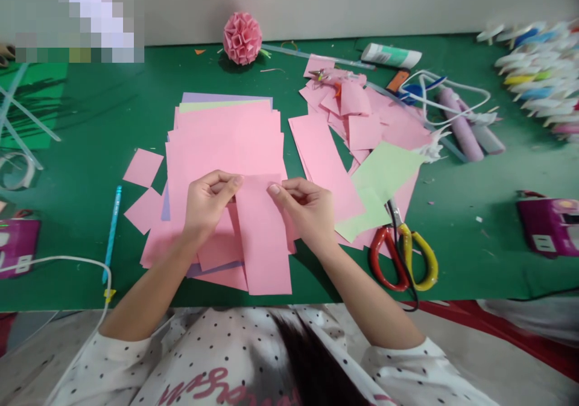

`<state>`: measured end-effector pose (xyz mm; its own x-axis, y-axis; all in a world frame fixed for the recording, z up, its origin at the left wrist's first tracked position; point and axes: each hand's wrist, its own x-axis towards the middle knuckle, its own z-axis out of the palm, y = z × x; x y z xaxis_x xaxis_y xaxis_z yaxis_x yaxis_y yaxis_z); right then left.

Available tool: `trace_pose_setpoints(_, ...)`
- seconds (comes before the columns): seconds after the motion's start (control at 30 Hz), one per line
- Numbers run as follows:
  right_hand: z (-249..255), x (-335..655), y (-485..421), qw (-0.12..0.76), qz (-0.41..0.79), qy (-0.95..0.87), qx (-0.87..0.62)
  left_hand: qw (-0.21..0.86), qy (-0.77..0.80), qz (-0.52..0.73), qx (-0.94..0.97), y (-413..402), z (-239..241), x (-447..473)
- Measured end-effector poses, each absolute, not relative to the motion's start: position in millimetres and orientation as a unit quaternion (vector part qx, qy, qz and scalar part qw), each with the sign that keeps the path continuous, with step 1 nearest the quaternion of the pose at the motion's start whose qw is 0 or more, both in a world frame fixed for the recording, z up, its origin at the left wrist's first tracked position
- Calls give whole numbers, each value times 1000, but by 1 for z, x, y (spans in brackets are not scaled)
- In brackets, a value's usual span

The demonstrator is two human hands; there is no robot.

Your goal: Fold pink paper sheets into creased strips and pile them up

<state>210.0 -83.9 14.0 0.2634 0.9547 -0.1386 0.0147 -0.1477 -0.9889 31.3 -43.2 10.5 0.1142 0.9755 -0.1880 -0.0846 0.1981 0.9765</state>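
Both hands pinch the far corners of a pink paper strip (265,237), whose long side runs down toward the table's front edge. My left hand (210,204) is closed on the strip's left corner, thumb on top. At the right corner, my right hand (307,210) is closed in the same way. Beneath lies a stack of pink paper (221,140), with purple and light green sheets showing at its edges. Another pink strip (323,164) rests to the right of the stack. Two small pink squares (143,167) lie to its left.
Red-and-yellow-handled scissors (404,255) lie right, beside light green paper (384,171) and pink scraps (362,128). A pink folded-paper ball (243,38) stands at the back. On the left are a blue pencil (113,231), a tape roll (17,171) and a white cable (72,260).
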Motion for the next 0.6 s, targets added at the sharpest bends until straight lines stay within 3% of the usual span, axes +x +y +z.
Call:
trace_pose_setpoints(0.23, 15, 212, -82, 512, 466, -384, -611, 626, 504, 380, 458, -42, 18, 29)
trace_pose_setpoints(0.6, 15, 212, -82, 512, 468, -384, -610, 642, 506, 382, 432, -42, 17, 31)
